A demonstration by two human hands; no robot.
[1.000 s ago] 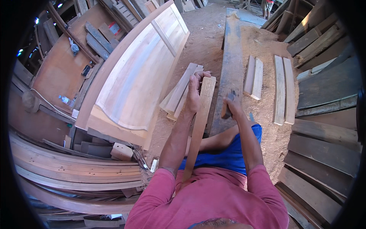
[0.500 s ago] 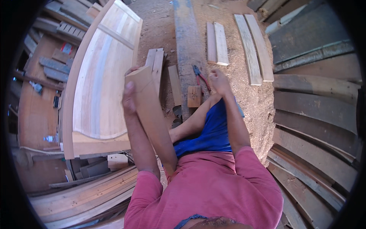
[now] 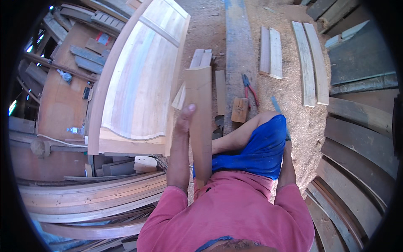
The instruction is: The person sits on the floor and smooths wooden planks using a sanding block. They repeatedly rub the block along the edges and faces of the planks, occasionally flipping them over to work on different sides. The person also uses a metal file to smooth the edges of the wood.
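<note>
My left hand (image 3: 184, 117) grips a long planed wooden plank (image 3: 200, 122) from its left side, with the thumb on the near face and the fingers hidden behind it. The plank stands tilted, its lower end against my pink shirt. A drawn line crosses its face near the top. My right forearm (image 3: 287, 170) reaches down beside my bent knee in blue shorts, and the hand is hidden past the knee. A thin blue strip (image 3: 275, 104) shows just beyond that knee. Red-handled pliers (image 3: 250, 89) lie beside a small wooden block (image 3: 239, 110) on a worn board (image 3: 238, 46).
A large wooden panel (image 3: 140, 80) leans at the left. Pale boards (image 3: 303, 63) lie on the sawdust-covered ground to the right, with a shorter pair (image 3: 275, 52) nearer the middle. Stacked timber (image 3: 92, 195) fills the lower left, and dark planks (image 3: 357, 126) line the right.
My right hand has dropped from above the pliers to beside my right knee, out of sight. The view has shifted left, and the plank now stands more upright in my left hand.
</note>
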